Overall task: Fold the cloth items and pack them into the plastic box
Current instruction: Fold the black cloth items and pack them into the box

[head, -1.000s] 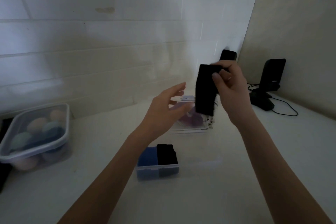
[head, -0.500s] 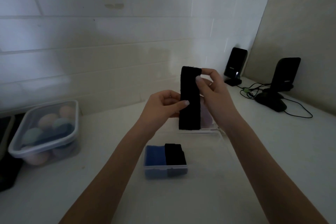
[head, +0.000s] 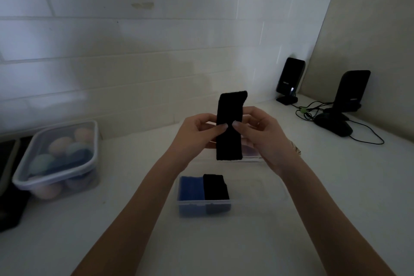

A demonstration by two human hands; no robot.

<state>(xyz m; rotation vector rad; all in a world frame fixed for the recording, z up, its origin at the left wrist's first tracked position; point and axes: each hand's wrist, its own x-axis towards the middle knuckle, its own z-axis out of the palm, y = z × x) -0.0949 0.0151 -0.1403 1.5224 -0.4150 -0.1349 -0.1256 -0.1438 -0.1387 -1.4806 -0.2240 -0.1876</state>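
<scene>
A long black cloth strip [head: 230, 105] hangs upright in the air above the white counter. My left hand [head: 197, 134] and my right hand [head: 259, 134] pinch it at its middle, thumbs meeting on its front. Below them stands a small clear plastic box [head: 204, 207] holding a folded blue cloth [head: 191, 188] on the left and a folded black cloth [head: 216, 187] on the right. Behind the strip lies a clear lid or tray [head: 251, 153], partly hidden by my hands.
A larger lidded clear container [head: 56, 159] with pastel rounded items sits at the left. Two black speakers [head: 290, 78] [head: 351, 92], a dark mouse-like device [head: 333, 125] and cables [head: 307, 111] occupy the back right corner. A tiled wall runs behind.
My right hand slid from the strip's top edge down to its middle. My left hand, empty a second ago, now pinches the strip too. The camera view has tipped downward slightly.
</scene>
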